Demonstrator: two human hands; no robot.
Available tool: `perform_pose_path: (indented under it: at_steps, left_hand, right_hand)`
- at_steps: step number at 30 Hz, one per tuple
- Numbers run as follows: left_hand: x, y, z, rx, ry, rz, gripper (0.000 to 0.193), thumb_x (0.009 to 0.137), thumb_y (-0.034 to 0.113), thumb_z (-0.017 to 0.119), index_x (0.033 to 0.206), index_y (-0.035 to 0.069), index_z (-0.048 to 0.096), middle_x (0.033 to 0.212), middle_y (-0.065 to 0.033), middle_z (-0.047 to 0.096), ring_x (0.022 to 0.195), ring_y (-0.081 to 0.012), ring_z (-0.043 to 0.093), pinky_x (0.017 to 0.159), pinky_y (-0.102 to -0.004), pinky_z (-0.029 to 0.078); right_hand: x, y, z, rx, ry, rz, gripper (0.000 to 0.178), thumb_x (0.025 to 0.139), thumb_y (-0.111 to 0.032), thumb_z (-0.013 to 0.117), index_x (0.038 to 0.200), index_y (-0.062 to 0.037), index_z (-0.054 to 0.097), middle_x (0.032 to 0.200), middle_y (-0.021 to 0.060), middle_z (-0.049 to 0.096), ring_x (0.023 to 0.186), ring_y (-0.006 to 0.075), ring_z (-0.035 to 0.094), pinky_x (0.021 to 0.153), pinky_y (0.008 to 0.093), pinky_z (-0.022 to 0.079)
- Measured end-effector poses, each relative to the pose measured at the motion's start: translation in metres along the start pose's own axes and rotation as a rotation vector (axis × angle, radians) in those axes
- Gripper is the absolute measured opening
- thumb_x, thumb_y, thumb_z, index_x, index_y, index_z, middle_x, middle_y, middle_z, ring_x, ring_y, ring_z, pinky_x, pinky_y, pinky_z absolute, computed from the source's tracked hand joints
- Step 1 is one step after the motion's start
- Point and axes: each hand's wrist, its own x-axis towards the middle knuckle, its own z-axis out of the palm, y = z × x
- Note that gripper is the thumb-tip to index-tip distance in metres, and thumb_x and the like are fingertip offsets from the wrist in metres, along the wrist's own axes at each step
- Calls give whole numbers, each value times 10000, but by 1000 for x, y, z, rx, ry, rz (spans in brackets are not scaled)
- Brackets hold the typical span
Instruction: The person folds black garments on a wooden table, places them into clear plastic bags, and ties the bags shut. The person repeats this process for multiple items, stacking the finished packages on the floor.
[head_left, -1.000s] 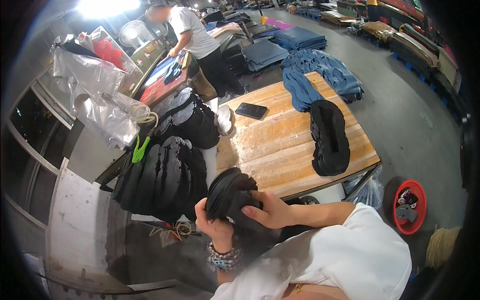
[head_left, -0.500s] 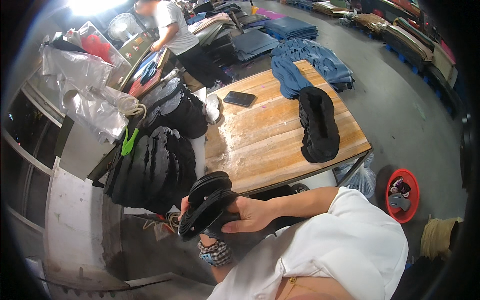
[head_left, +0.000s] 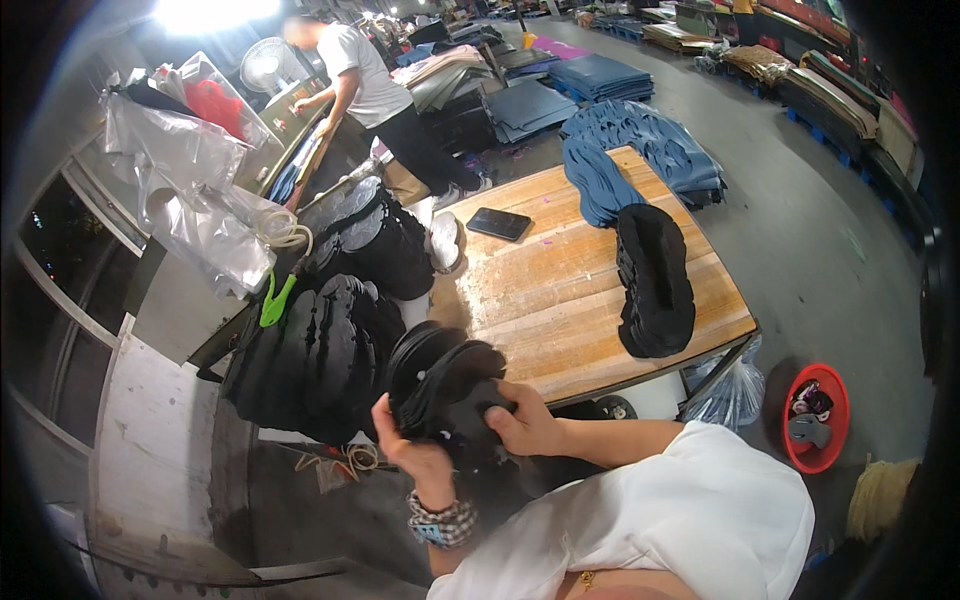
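Observation:
A fanned stack of black insole-shaped sheets [head_left: 440,385] is held in front of me, just off the table's near left corner. My right hand [head_left: 522,422] grips its right side, thumb across the top sheet. Against the stack's lower left edge rests my left hand [head_left: 415,455], its fingers stretched out and somewhat blurred; a checkered band circles that wrist. Further stacks of black insole shapes [head_left: 315,350] stand on edge just left of the hands. Another black stack [head_left: 655,285] lies on the wooden table [head_left: 540,290], beside blue insole shapes [head_left: 598,185].
A phone [head_left: 499,224] lies on the table, near a pale shoe-shaped piece [head_left: 446,243]. A green-handled tool [head_left: 277,300] hangs by plastic bags [head_left: 190,180]. A red basin [head_left: 812,420] stands on the floor at right. A person [head_left: 370,90] works at the back left.
The held stack has tilted and risen slightly in view. My left hand has come out from behind it to its lower left edge, fingers extended. The right hand has moved up and right.

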Motion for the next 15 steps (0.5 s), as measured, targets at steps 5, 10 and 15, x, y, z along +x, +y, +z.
perform_pose_path:
  at_steps: [5, 10, 15]
  left_hand:
    - [-6, 29, 24, -207, -205, 41, 674, 926, 420, 571, 1362, -41, 342, 1247, -157, 543, 1123, -208, 553, 965, -310, 433]
    - [-8, 24, 17, -163, -323, -184, 622, 893, 246, 673, 1357, -30, 365, 1185, -107, 560, 1034, -168, 561, 904, -271, 439]
    - [-23, 2, 41, -121, -37, 45, 635, 948, 466, 524, 1318, -32, 388, 1183, -139, 547, 1058, -210, 542, 920, -319, 425]
  right_hand:
    - [1, 15, -4, -51, 276, -124, 511, 952, -480, 455, 1004, 3, 612, 858, 98, 646, 780, 172, 594, 694, 315, 481]
    - [1, 17, -12, -140, 305, -187, 493, 960, -460, 438, 969, -1, 619, 802, 107, 630, 728, 190, 593, 657, 313, 475]
    - [9, 16, -8, -146, 318, -334, 498, 955, -460, 449, 943, 6, 626, 781, 106, 629, 696, 189, 591, 627, 306, 466]
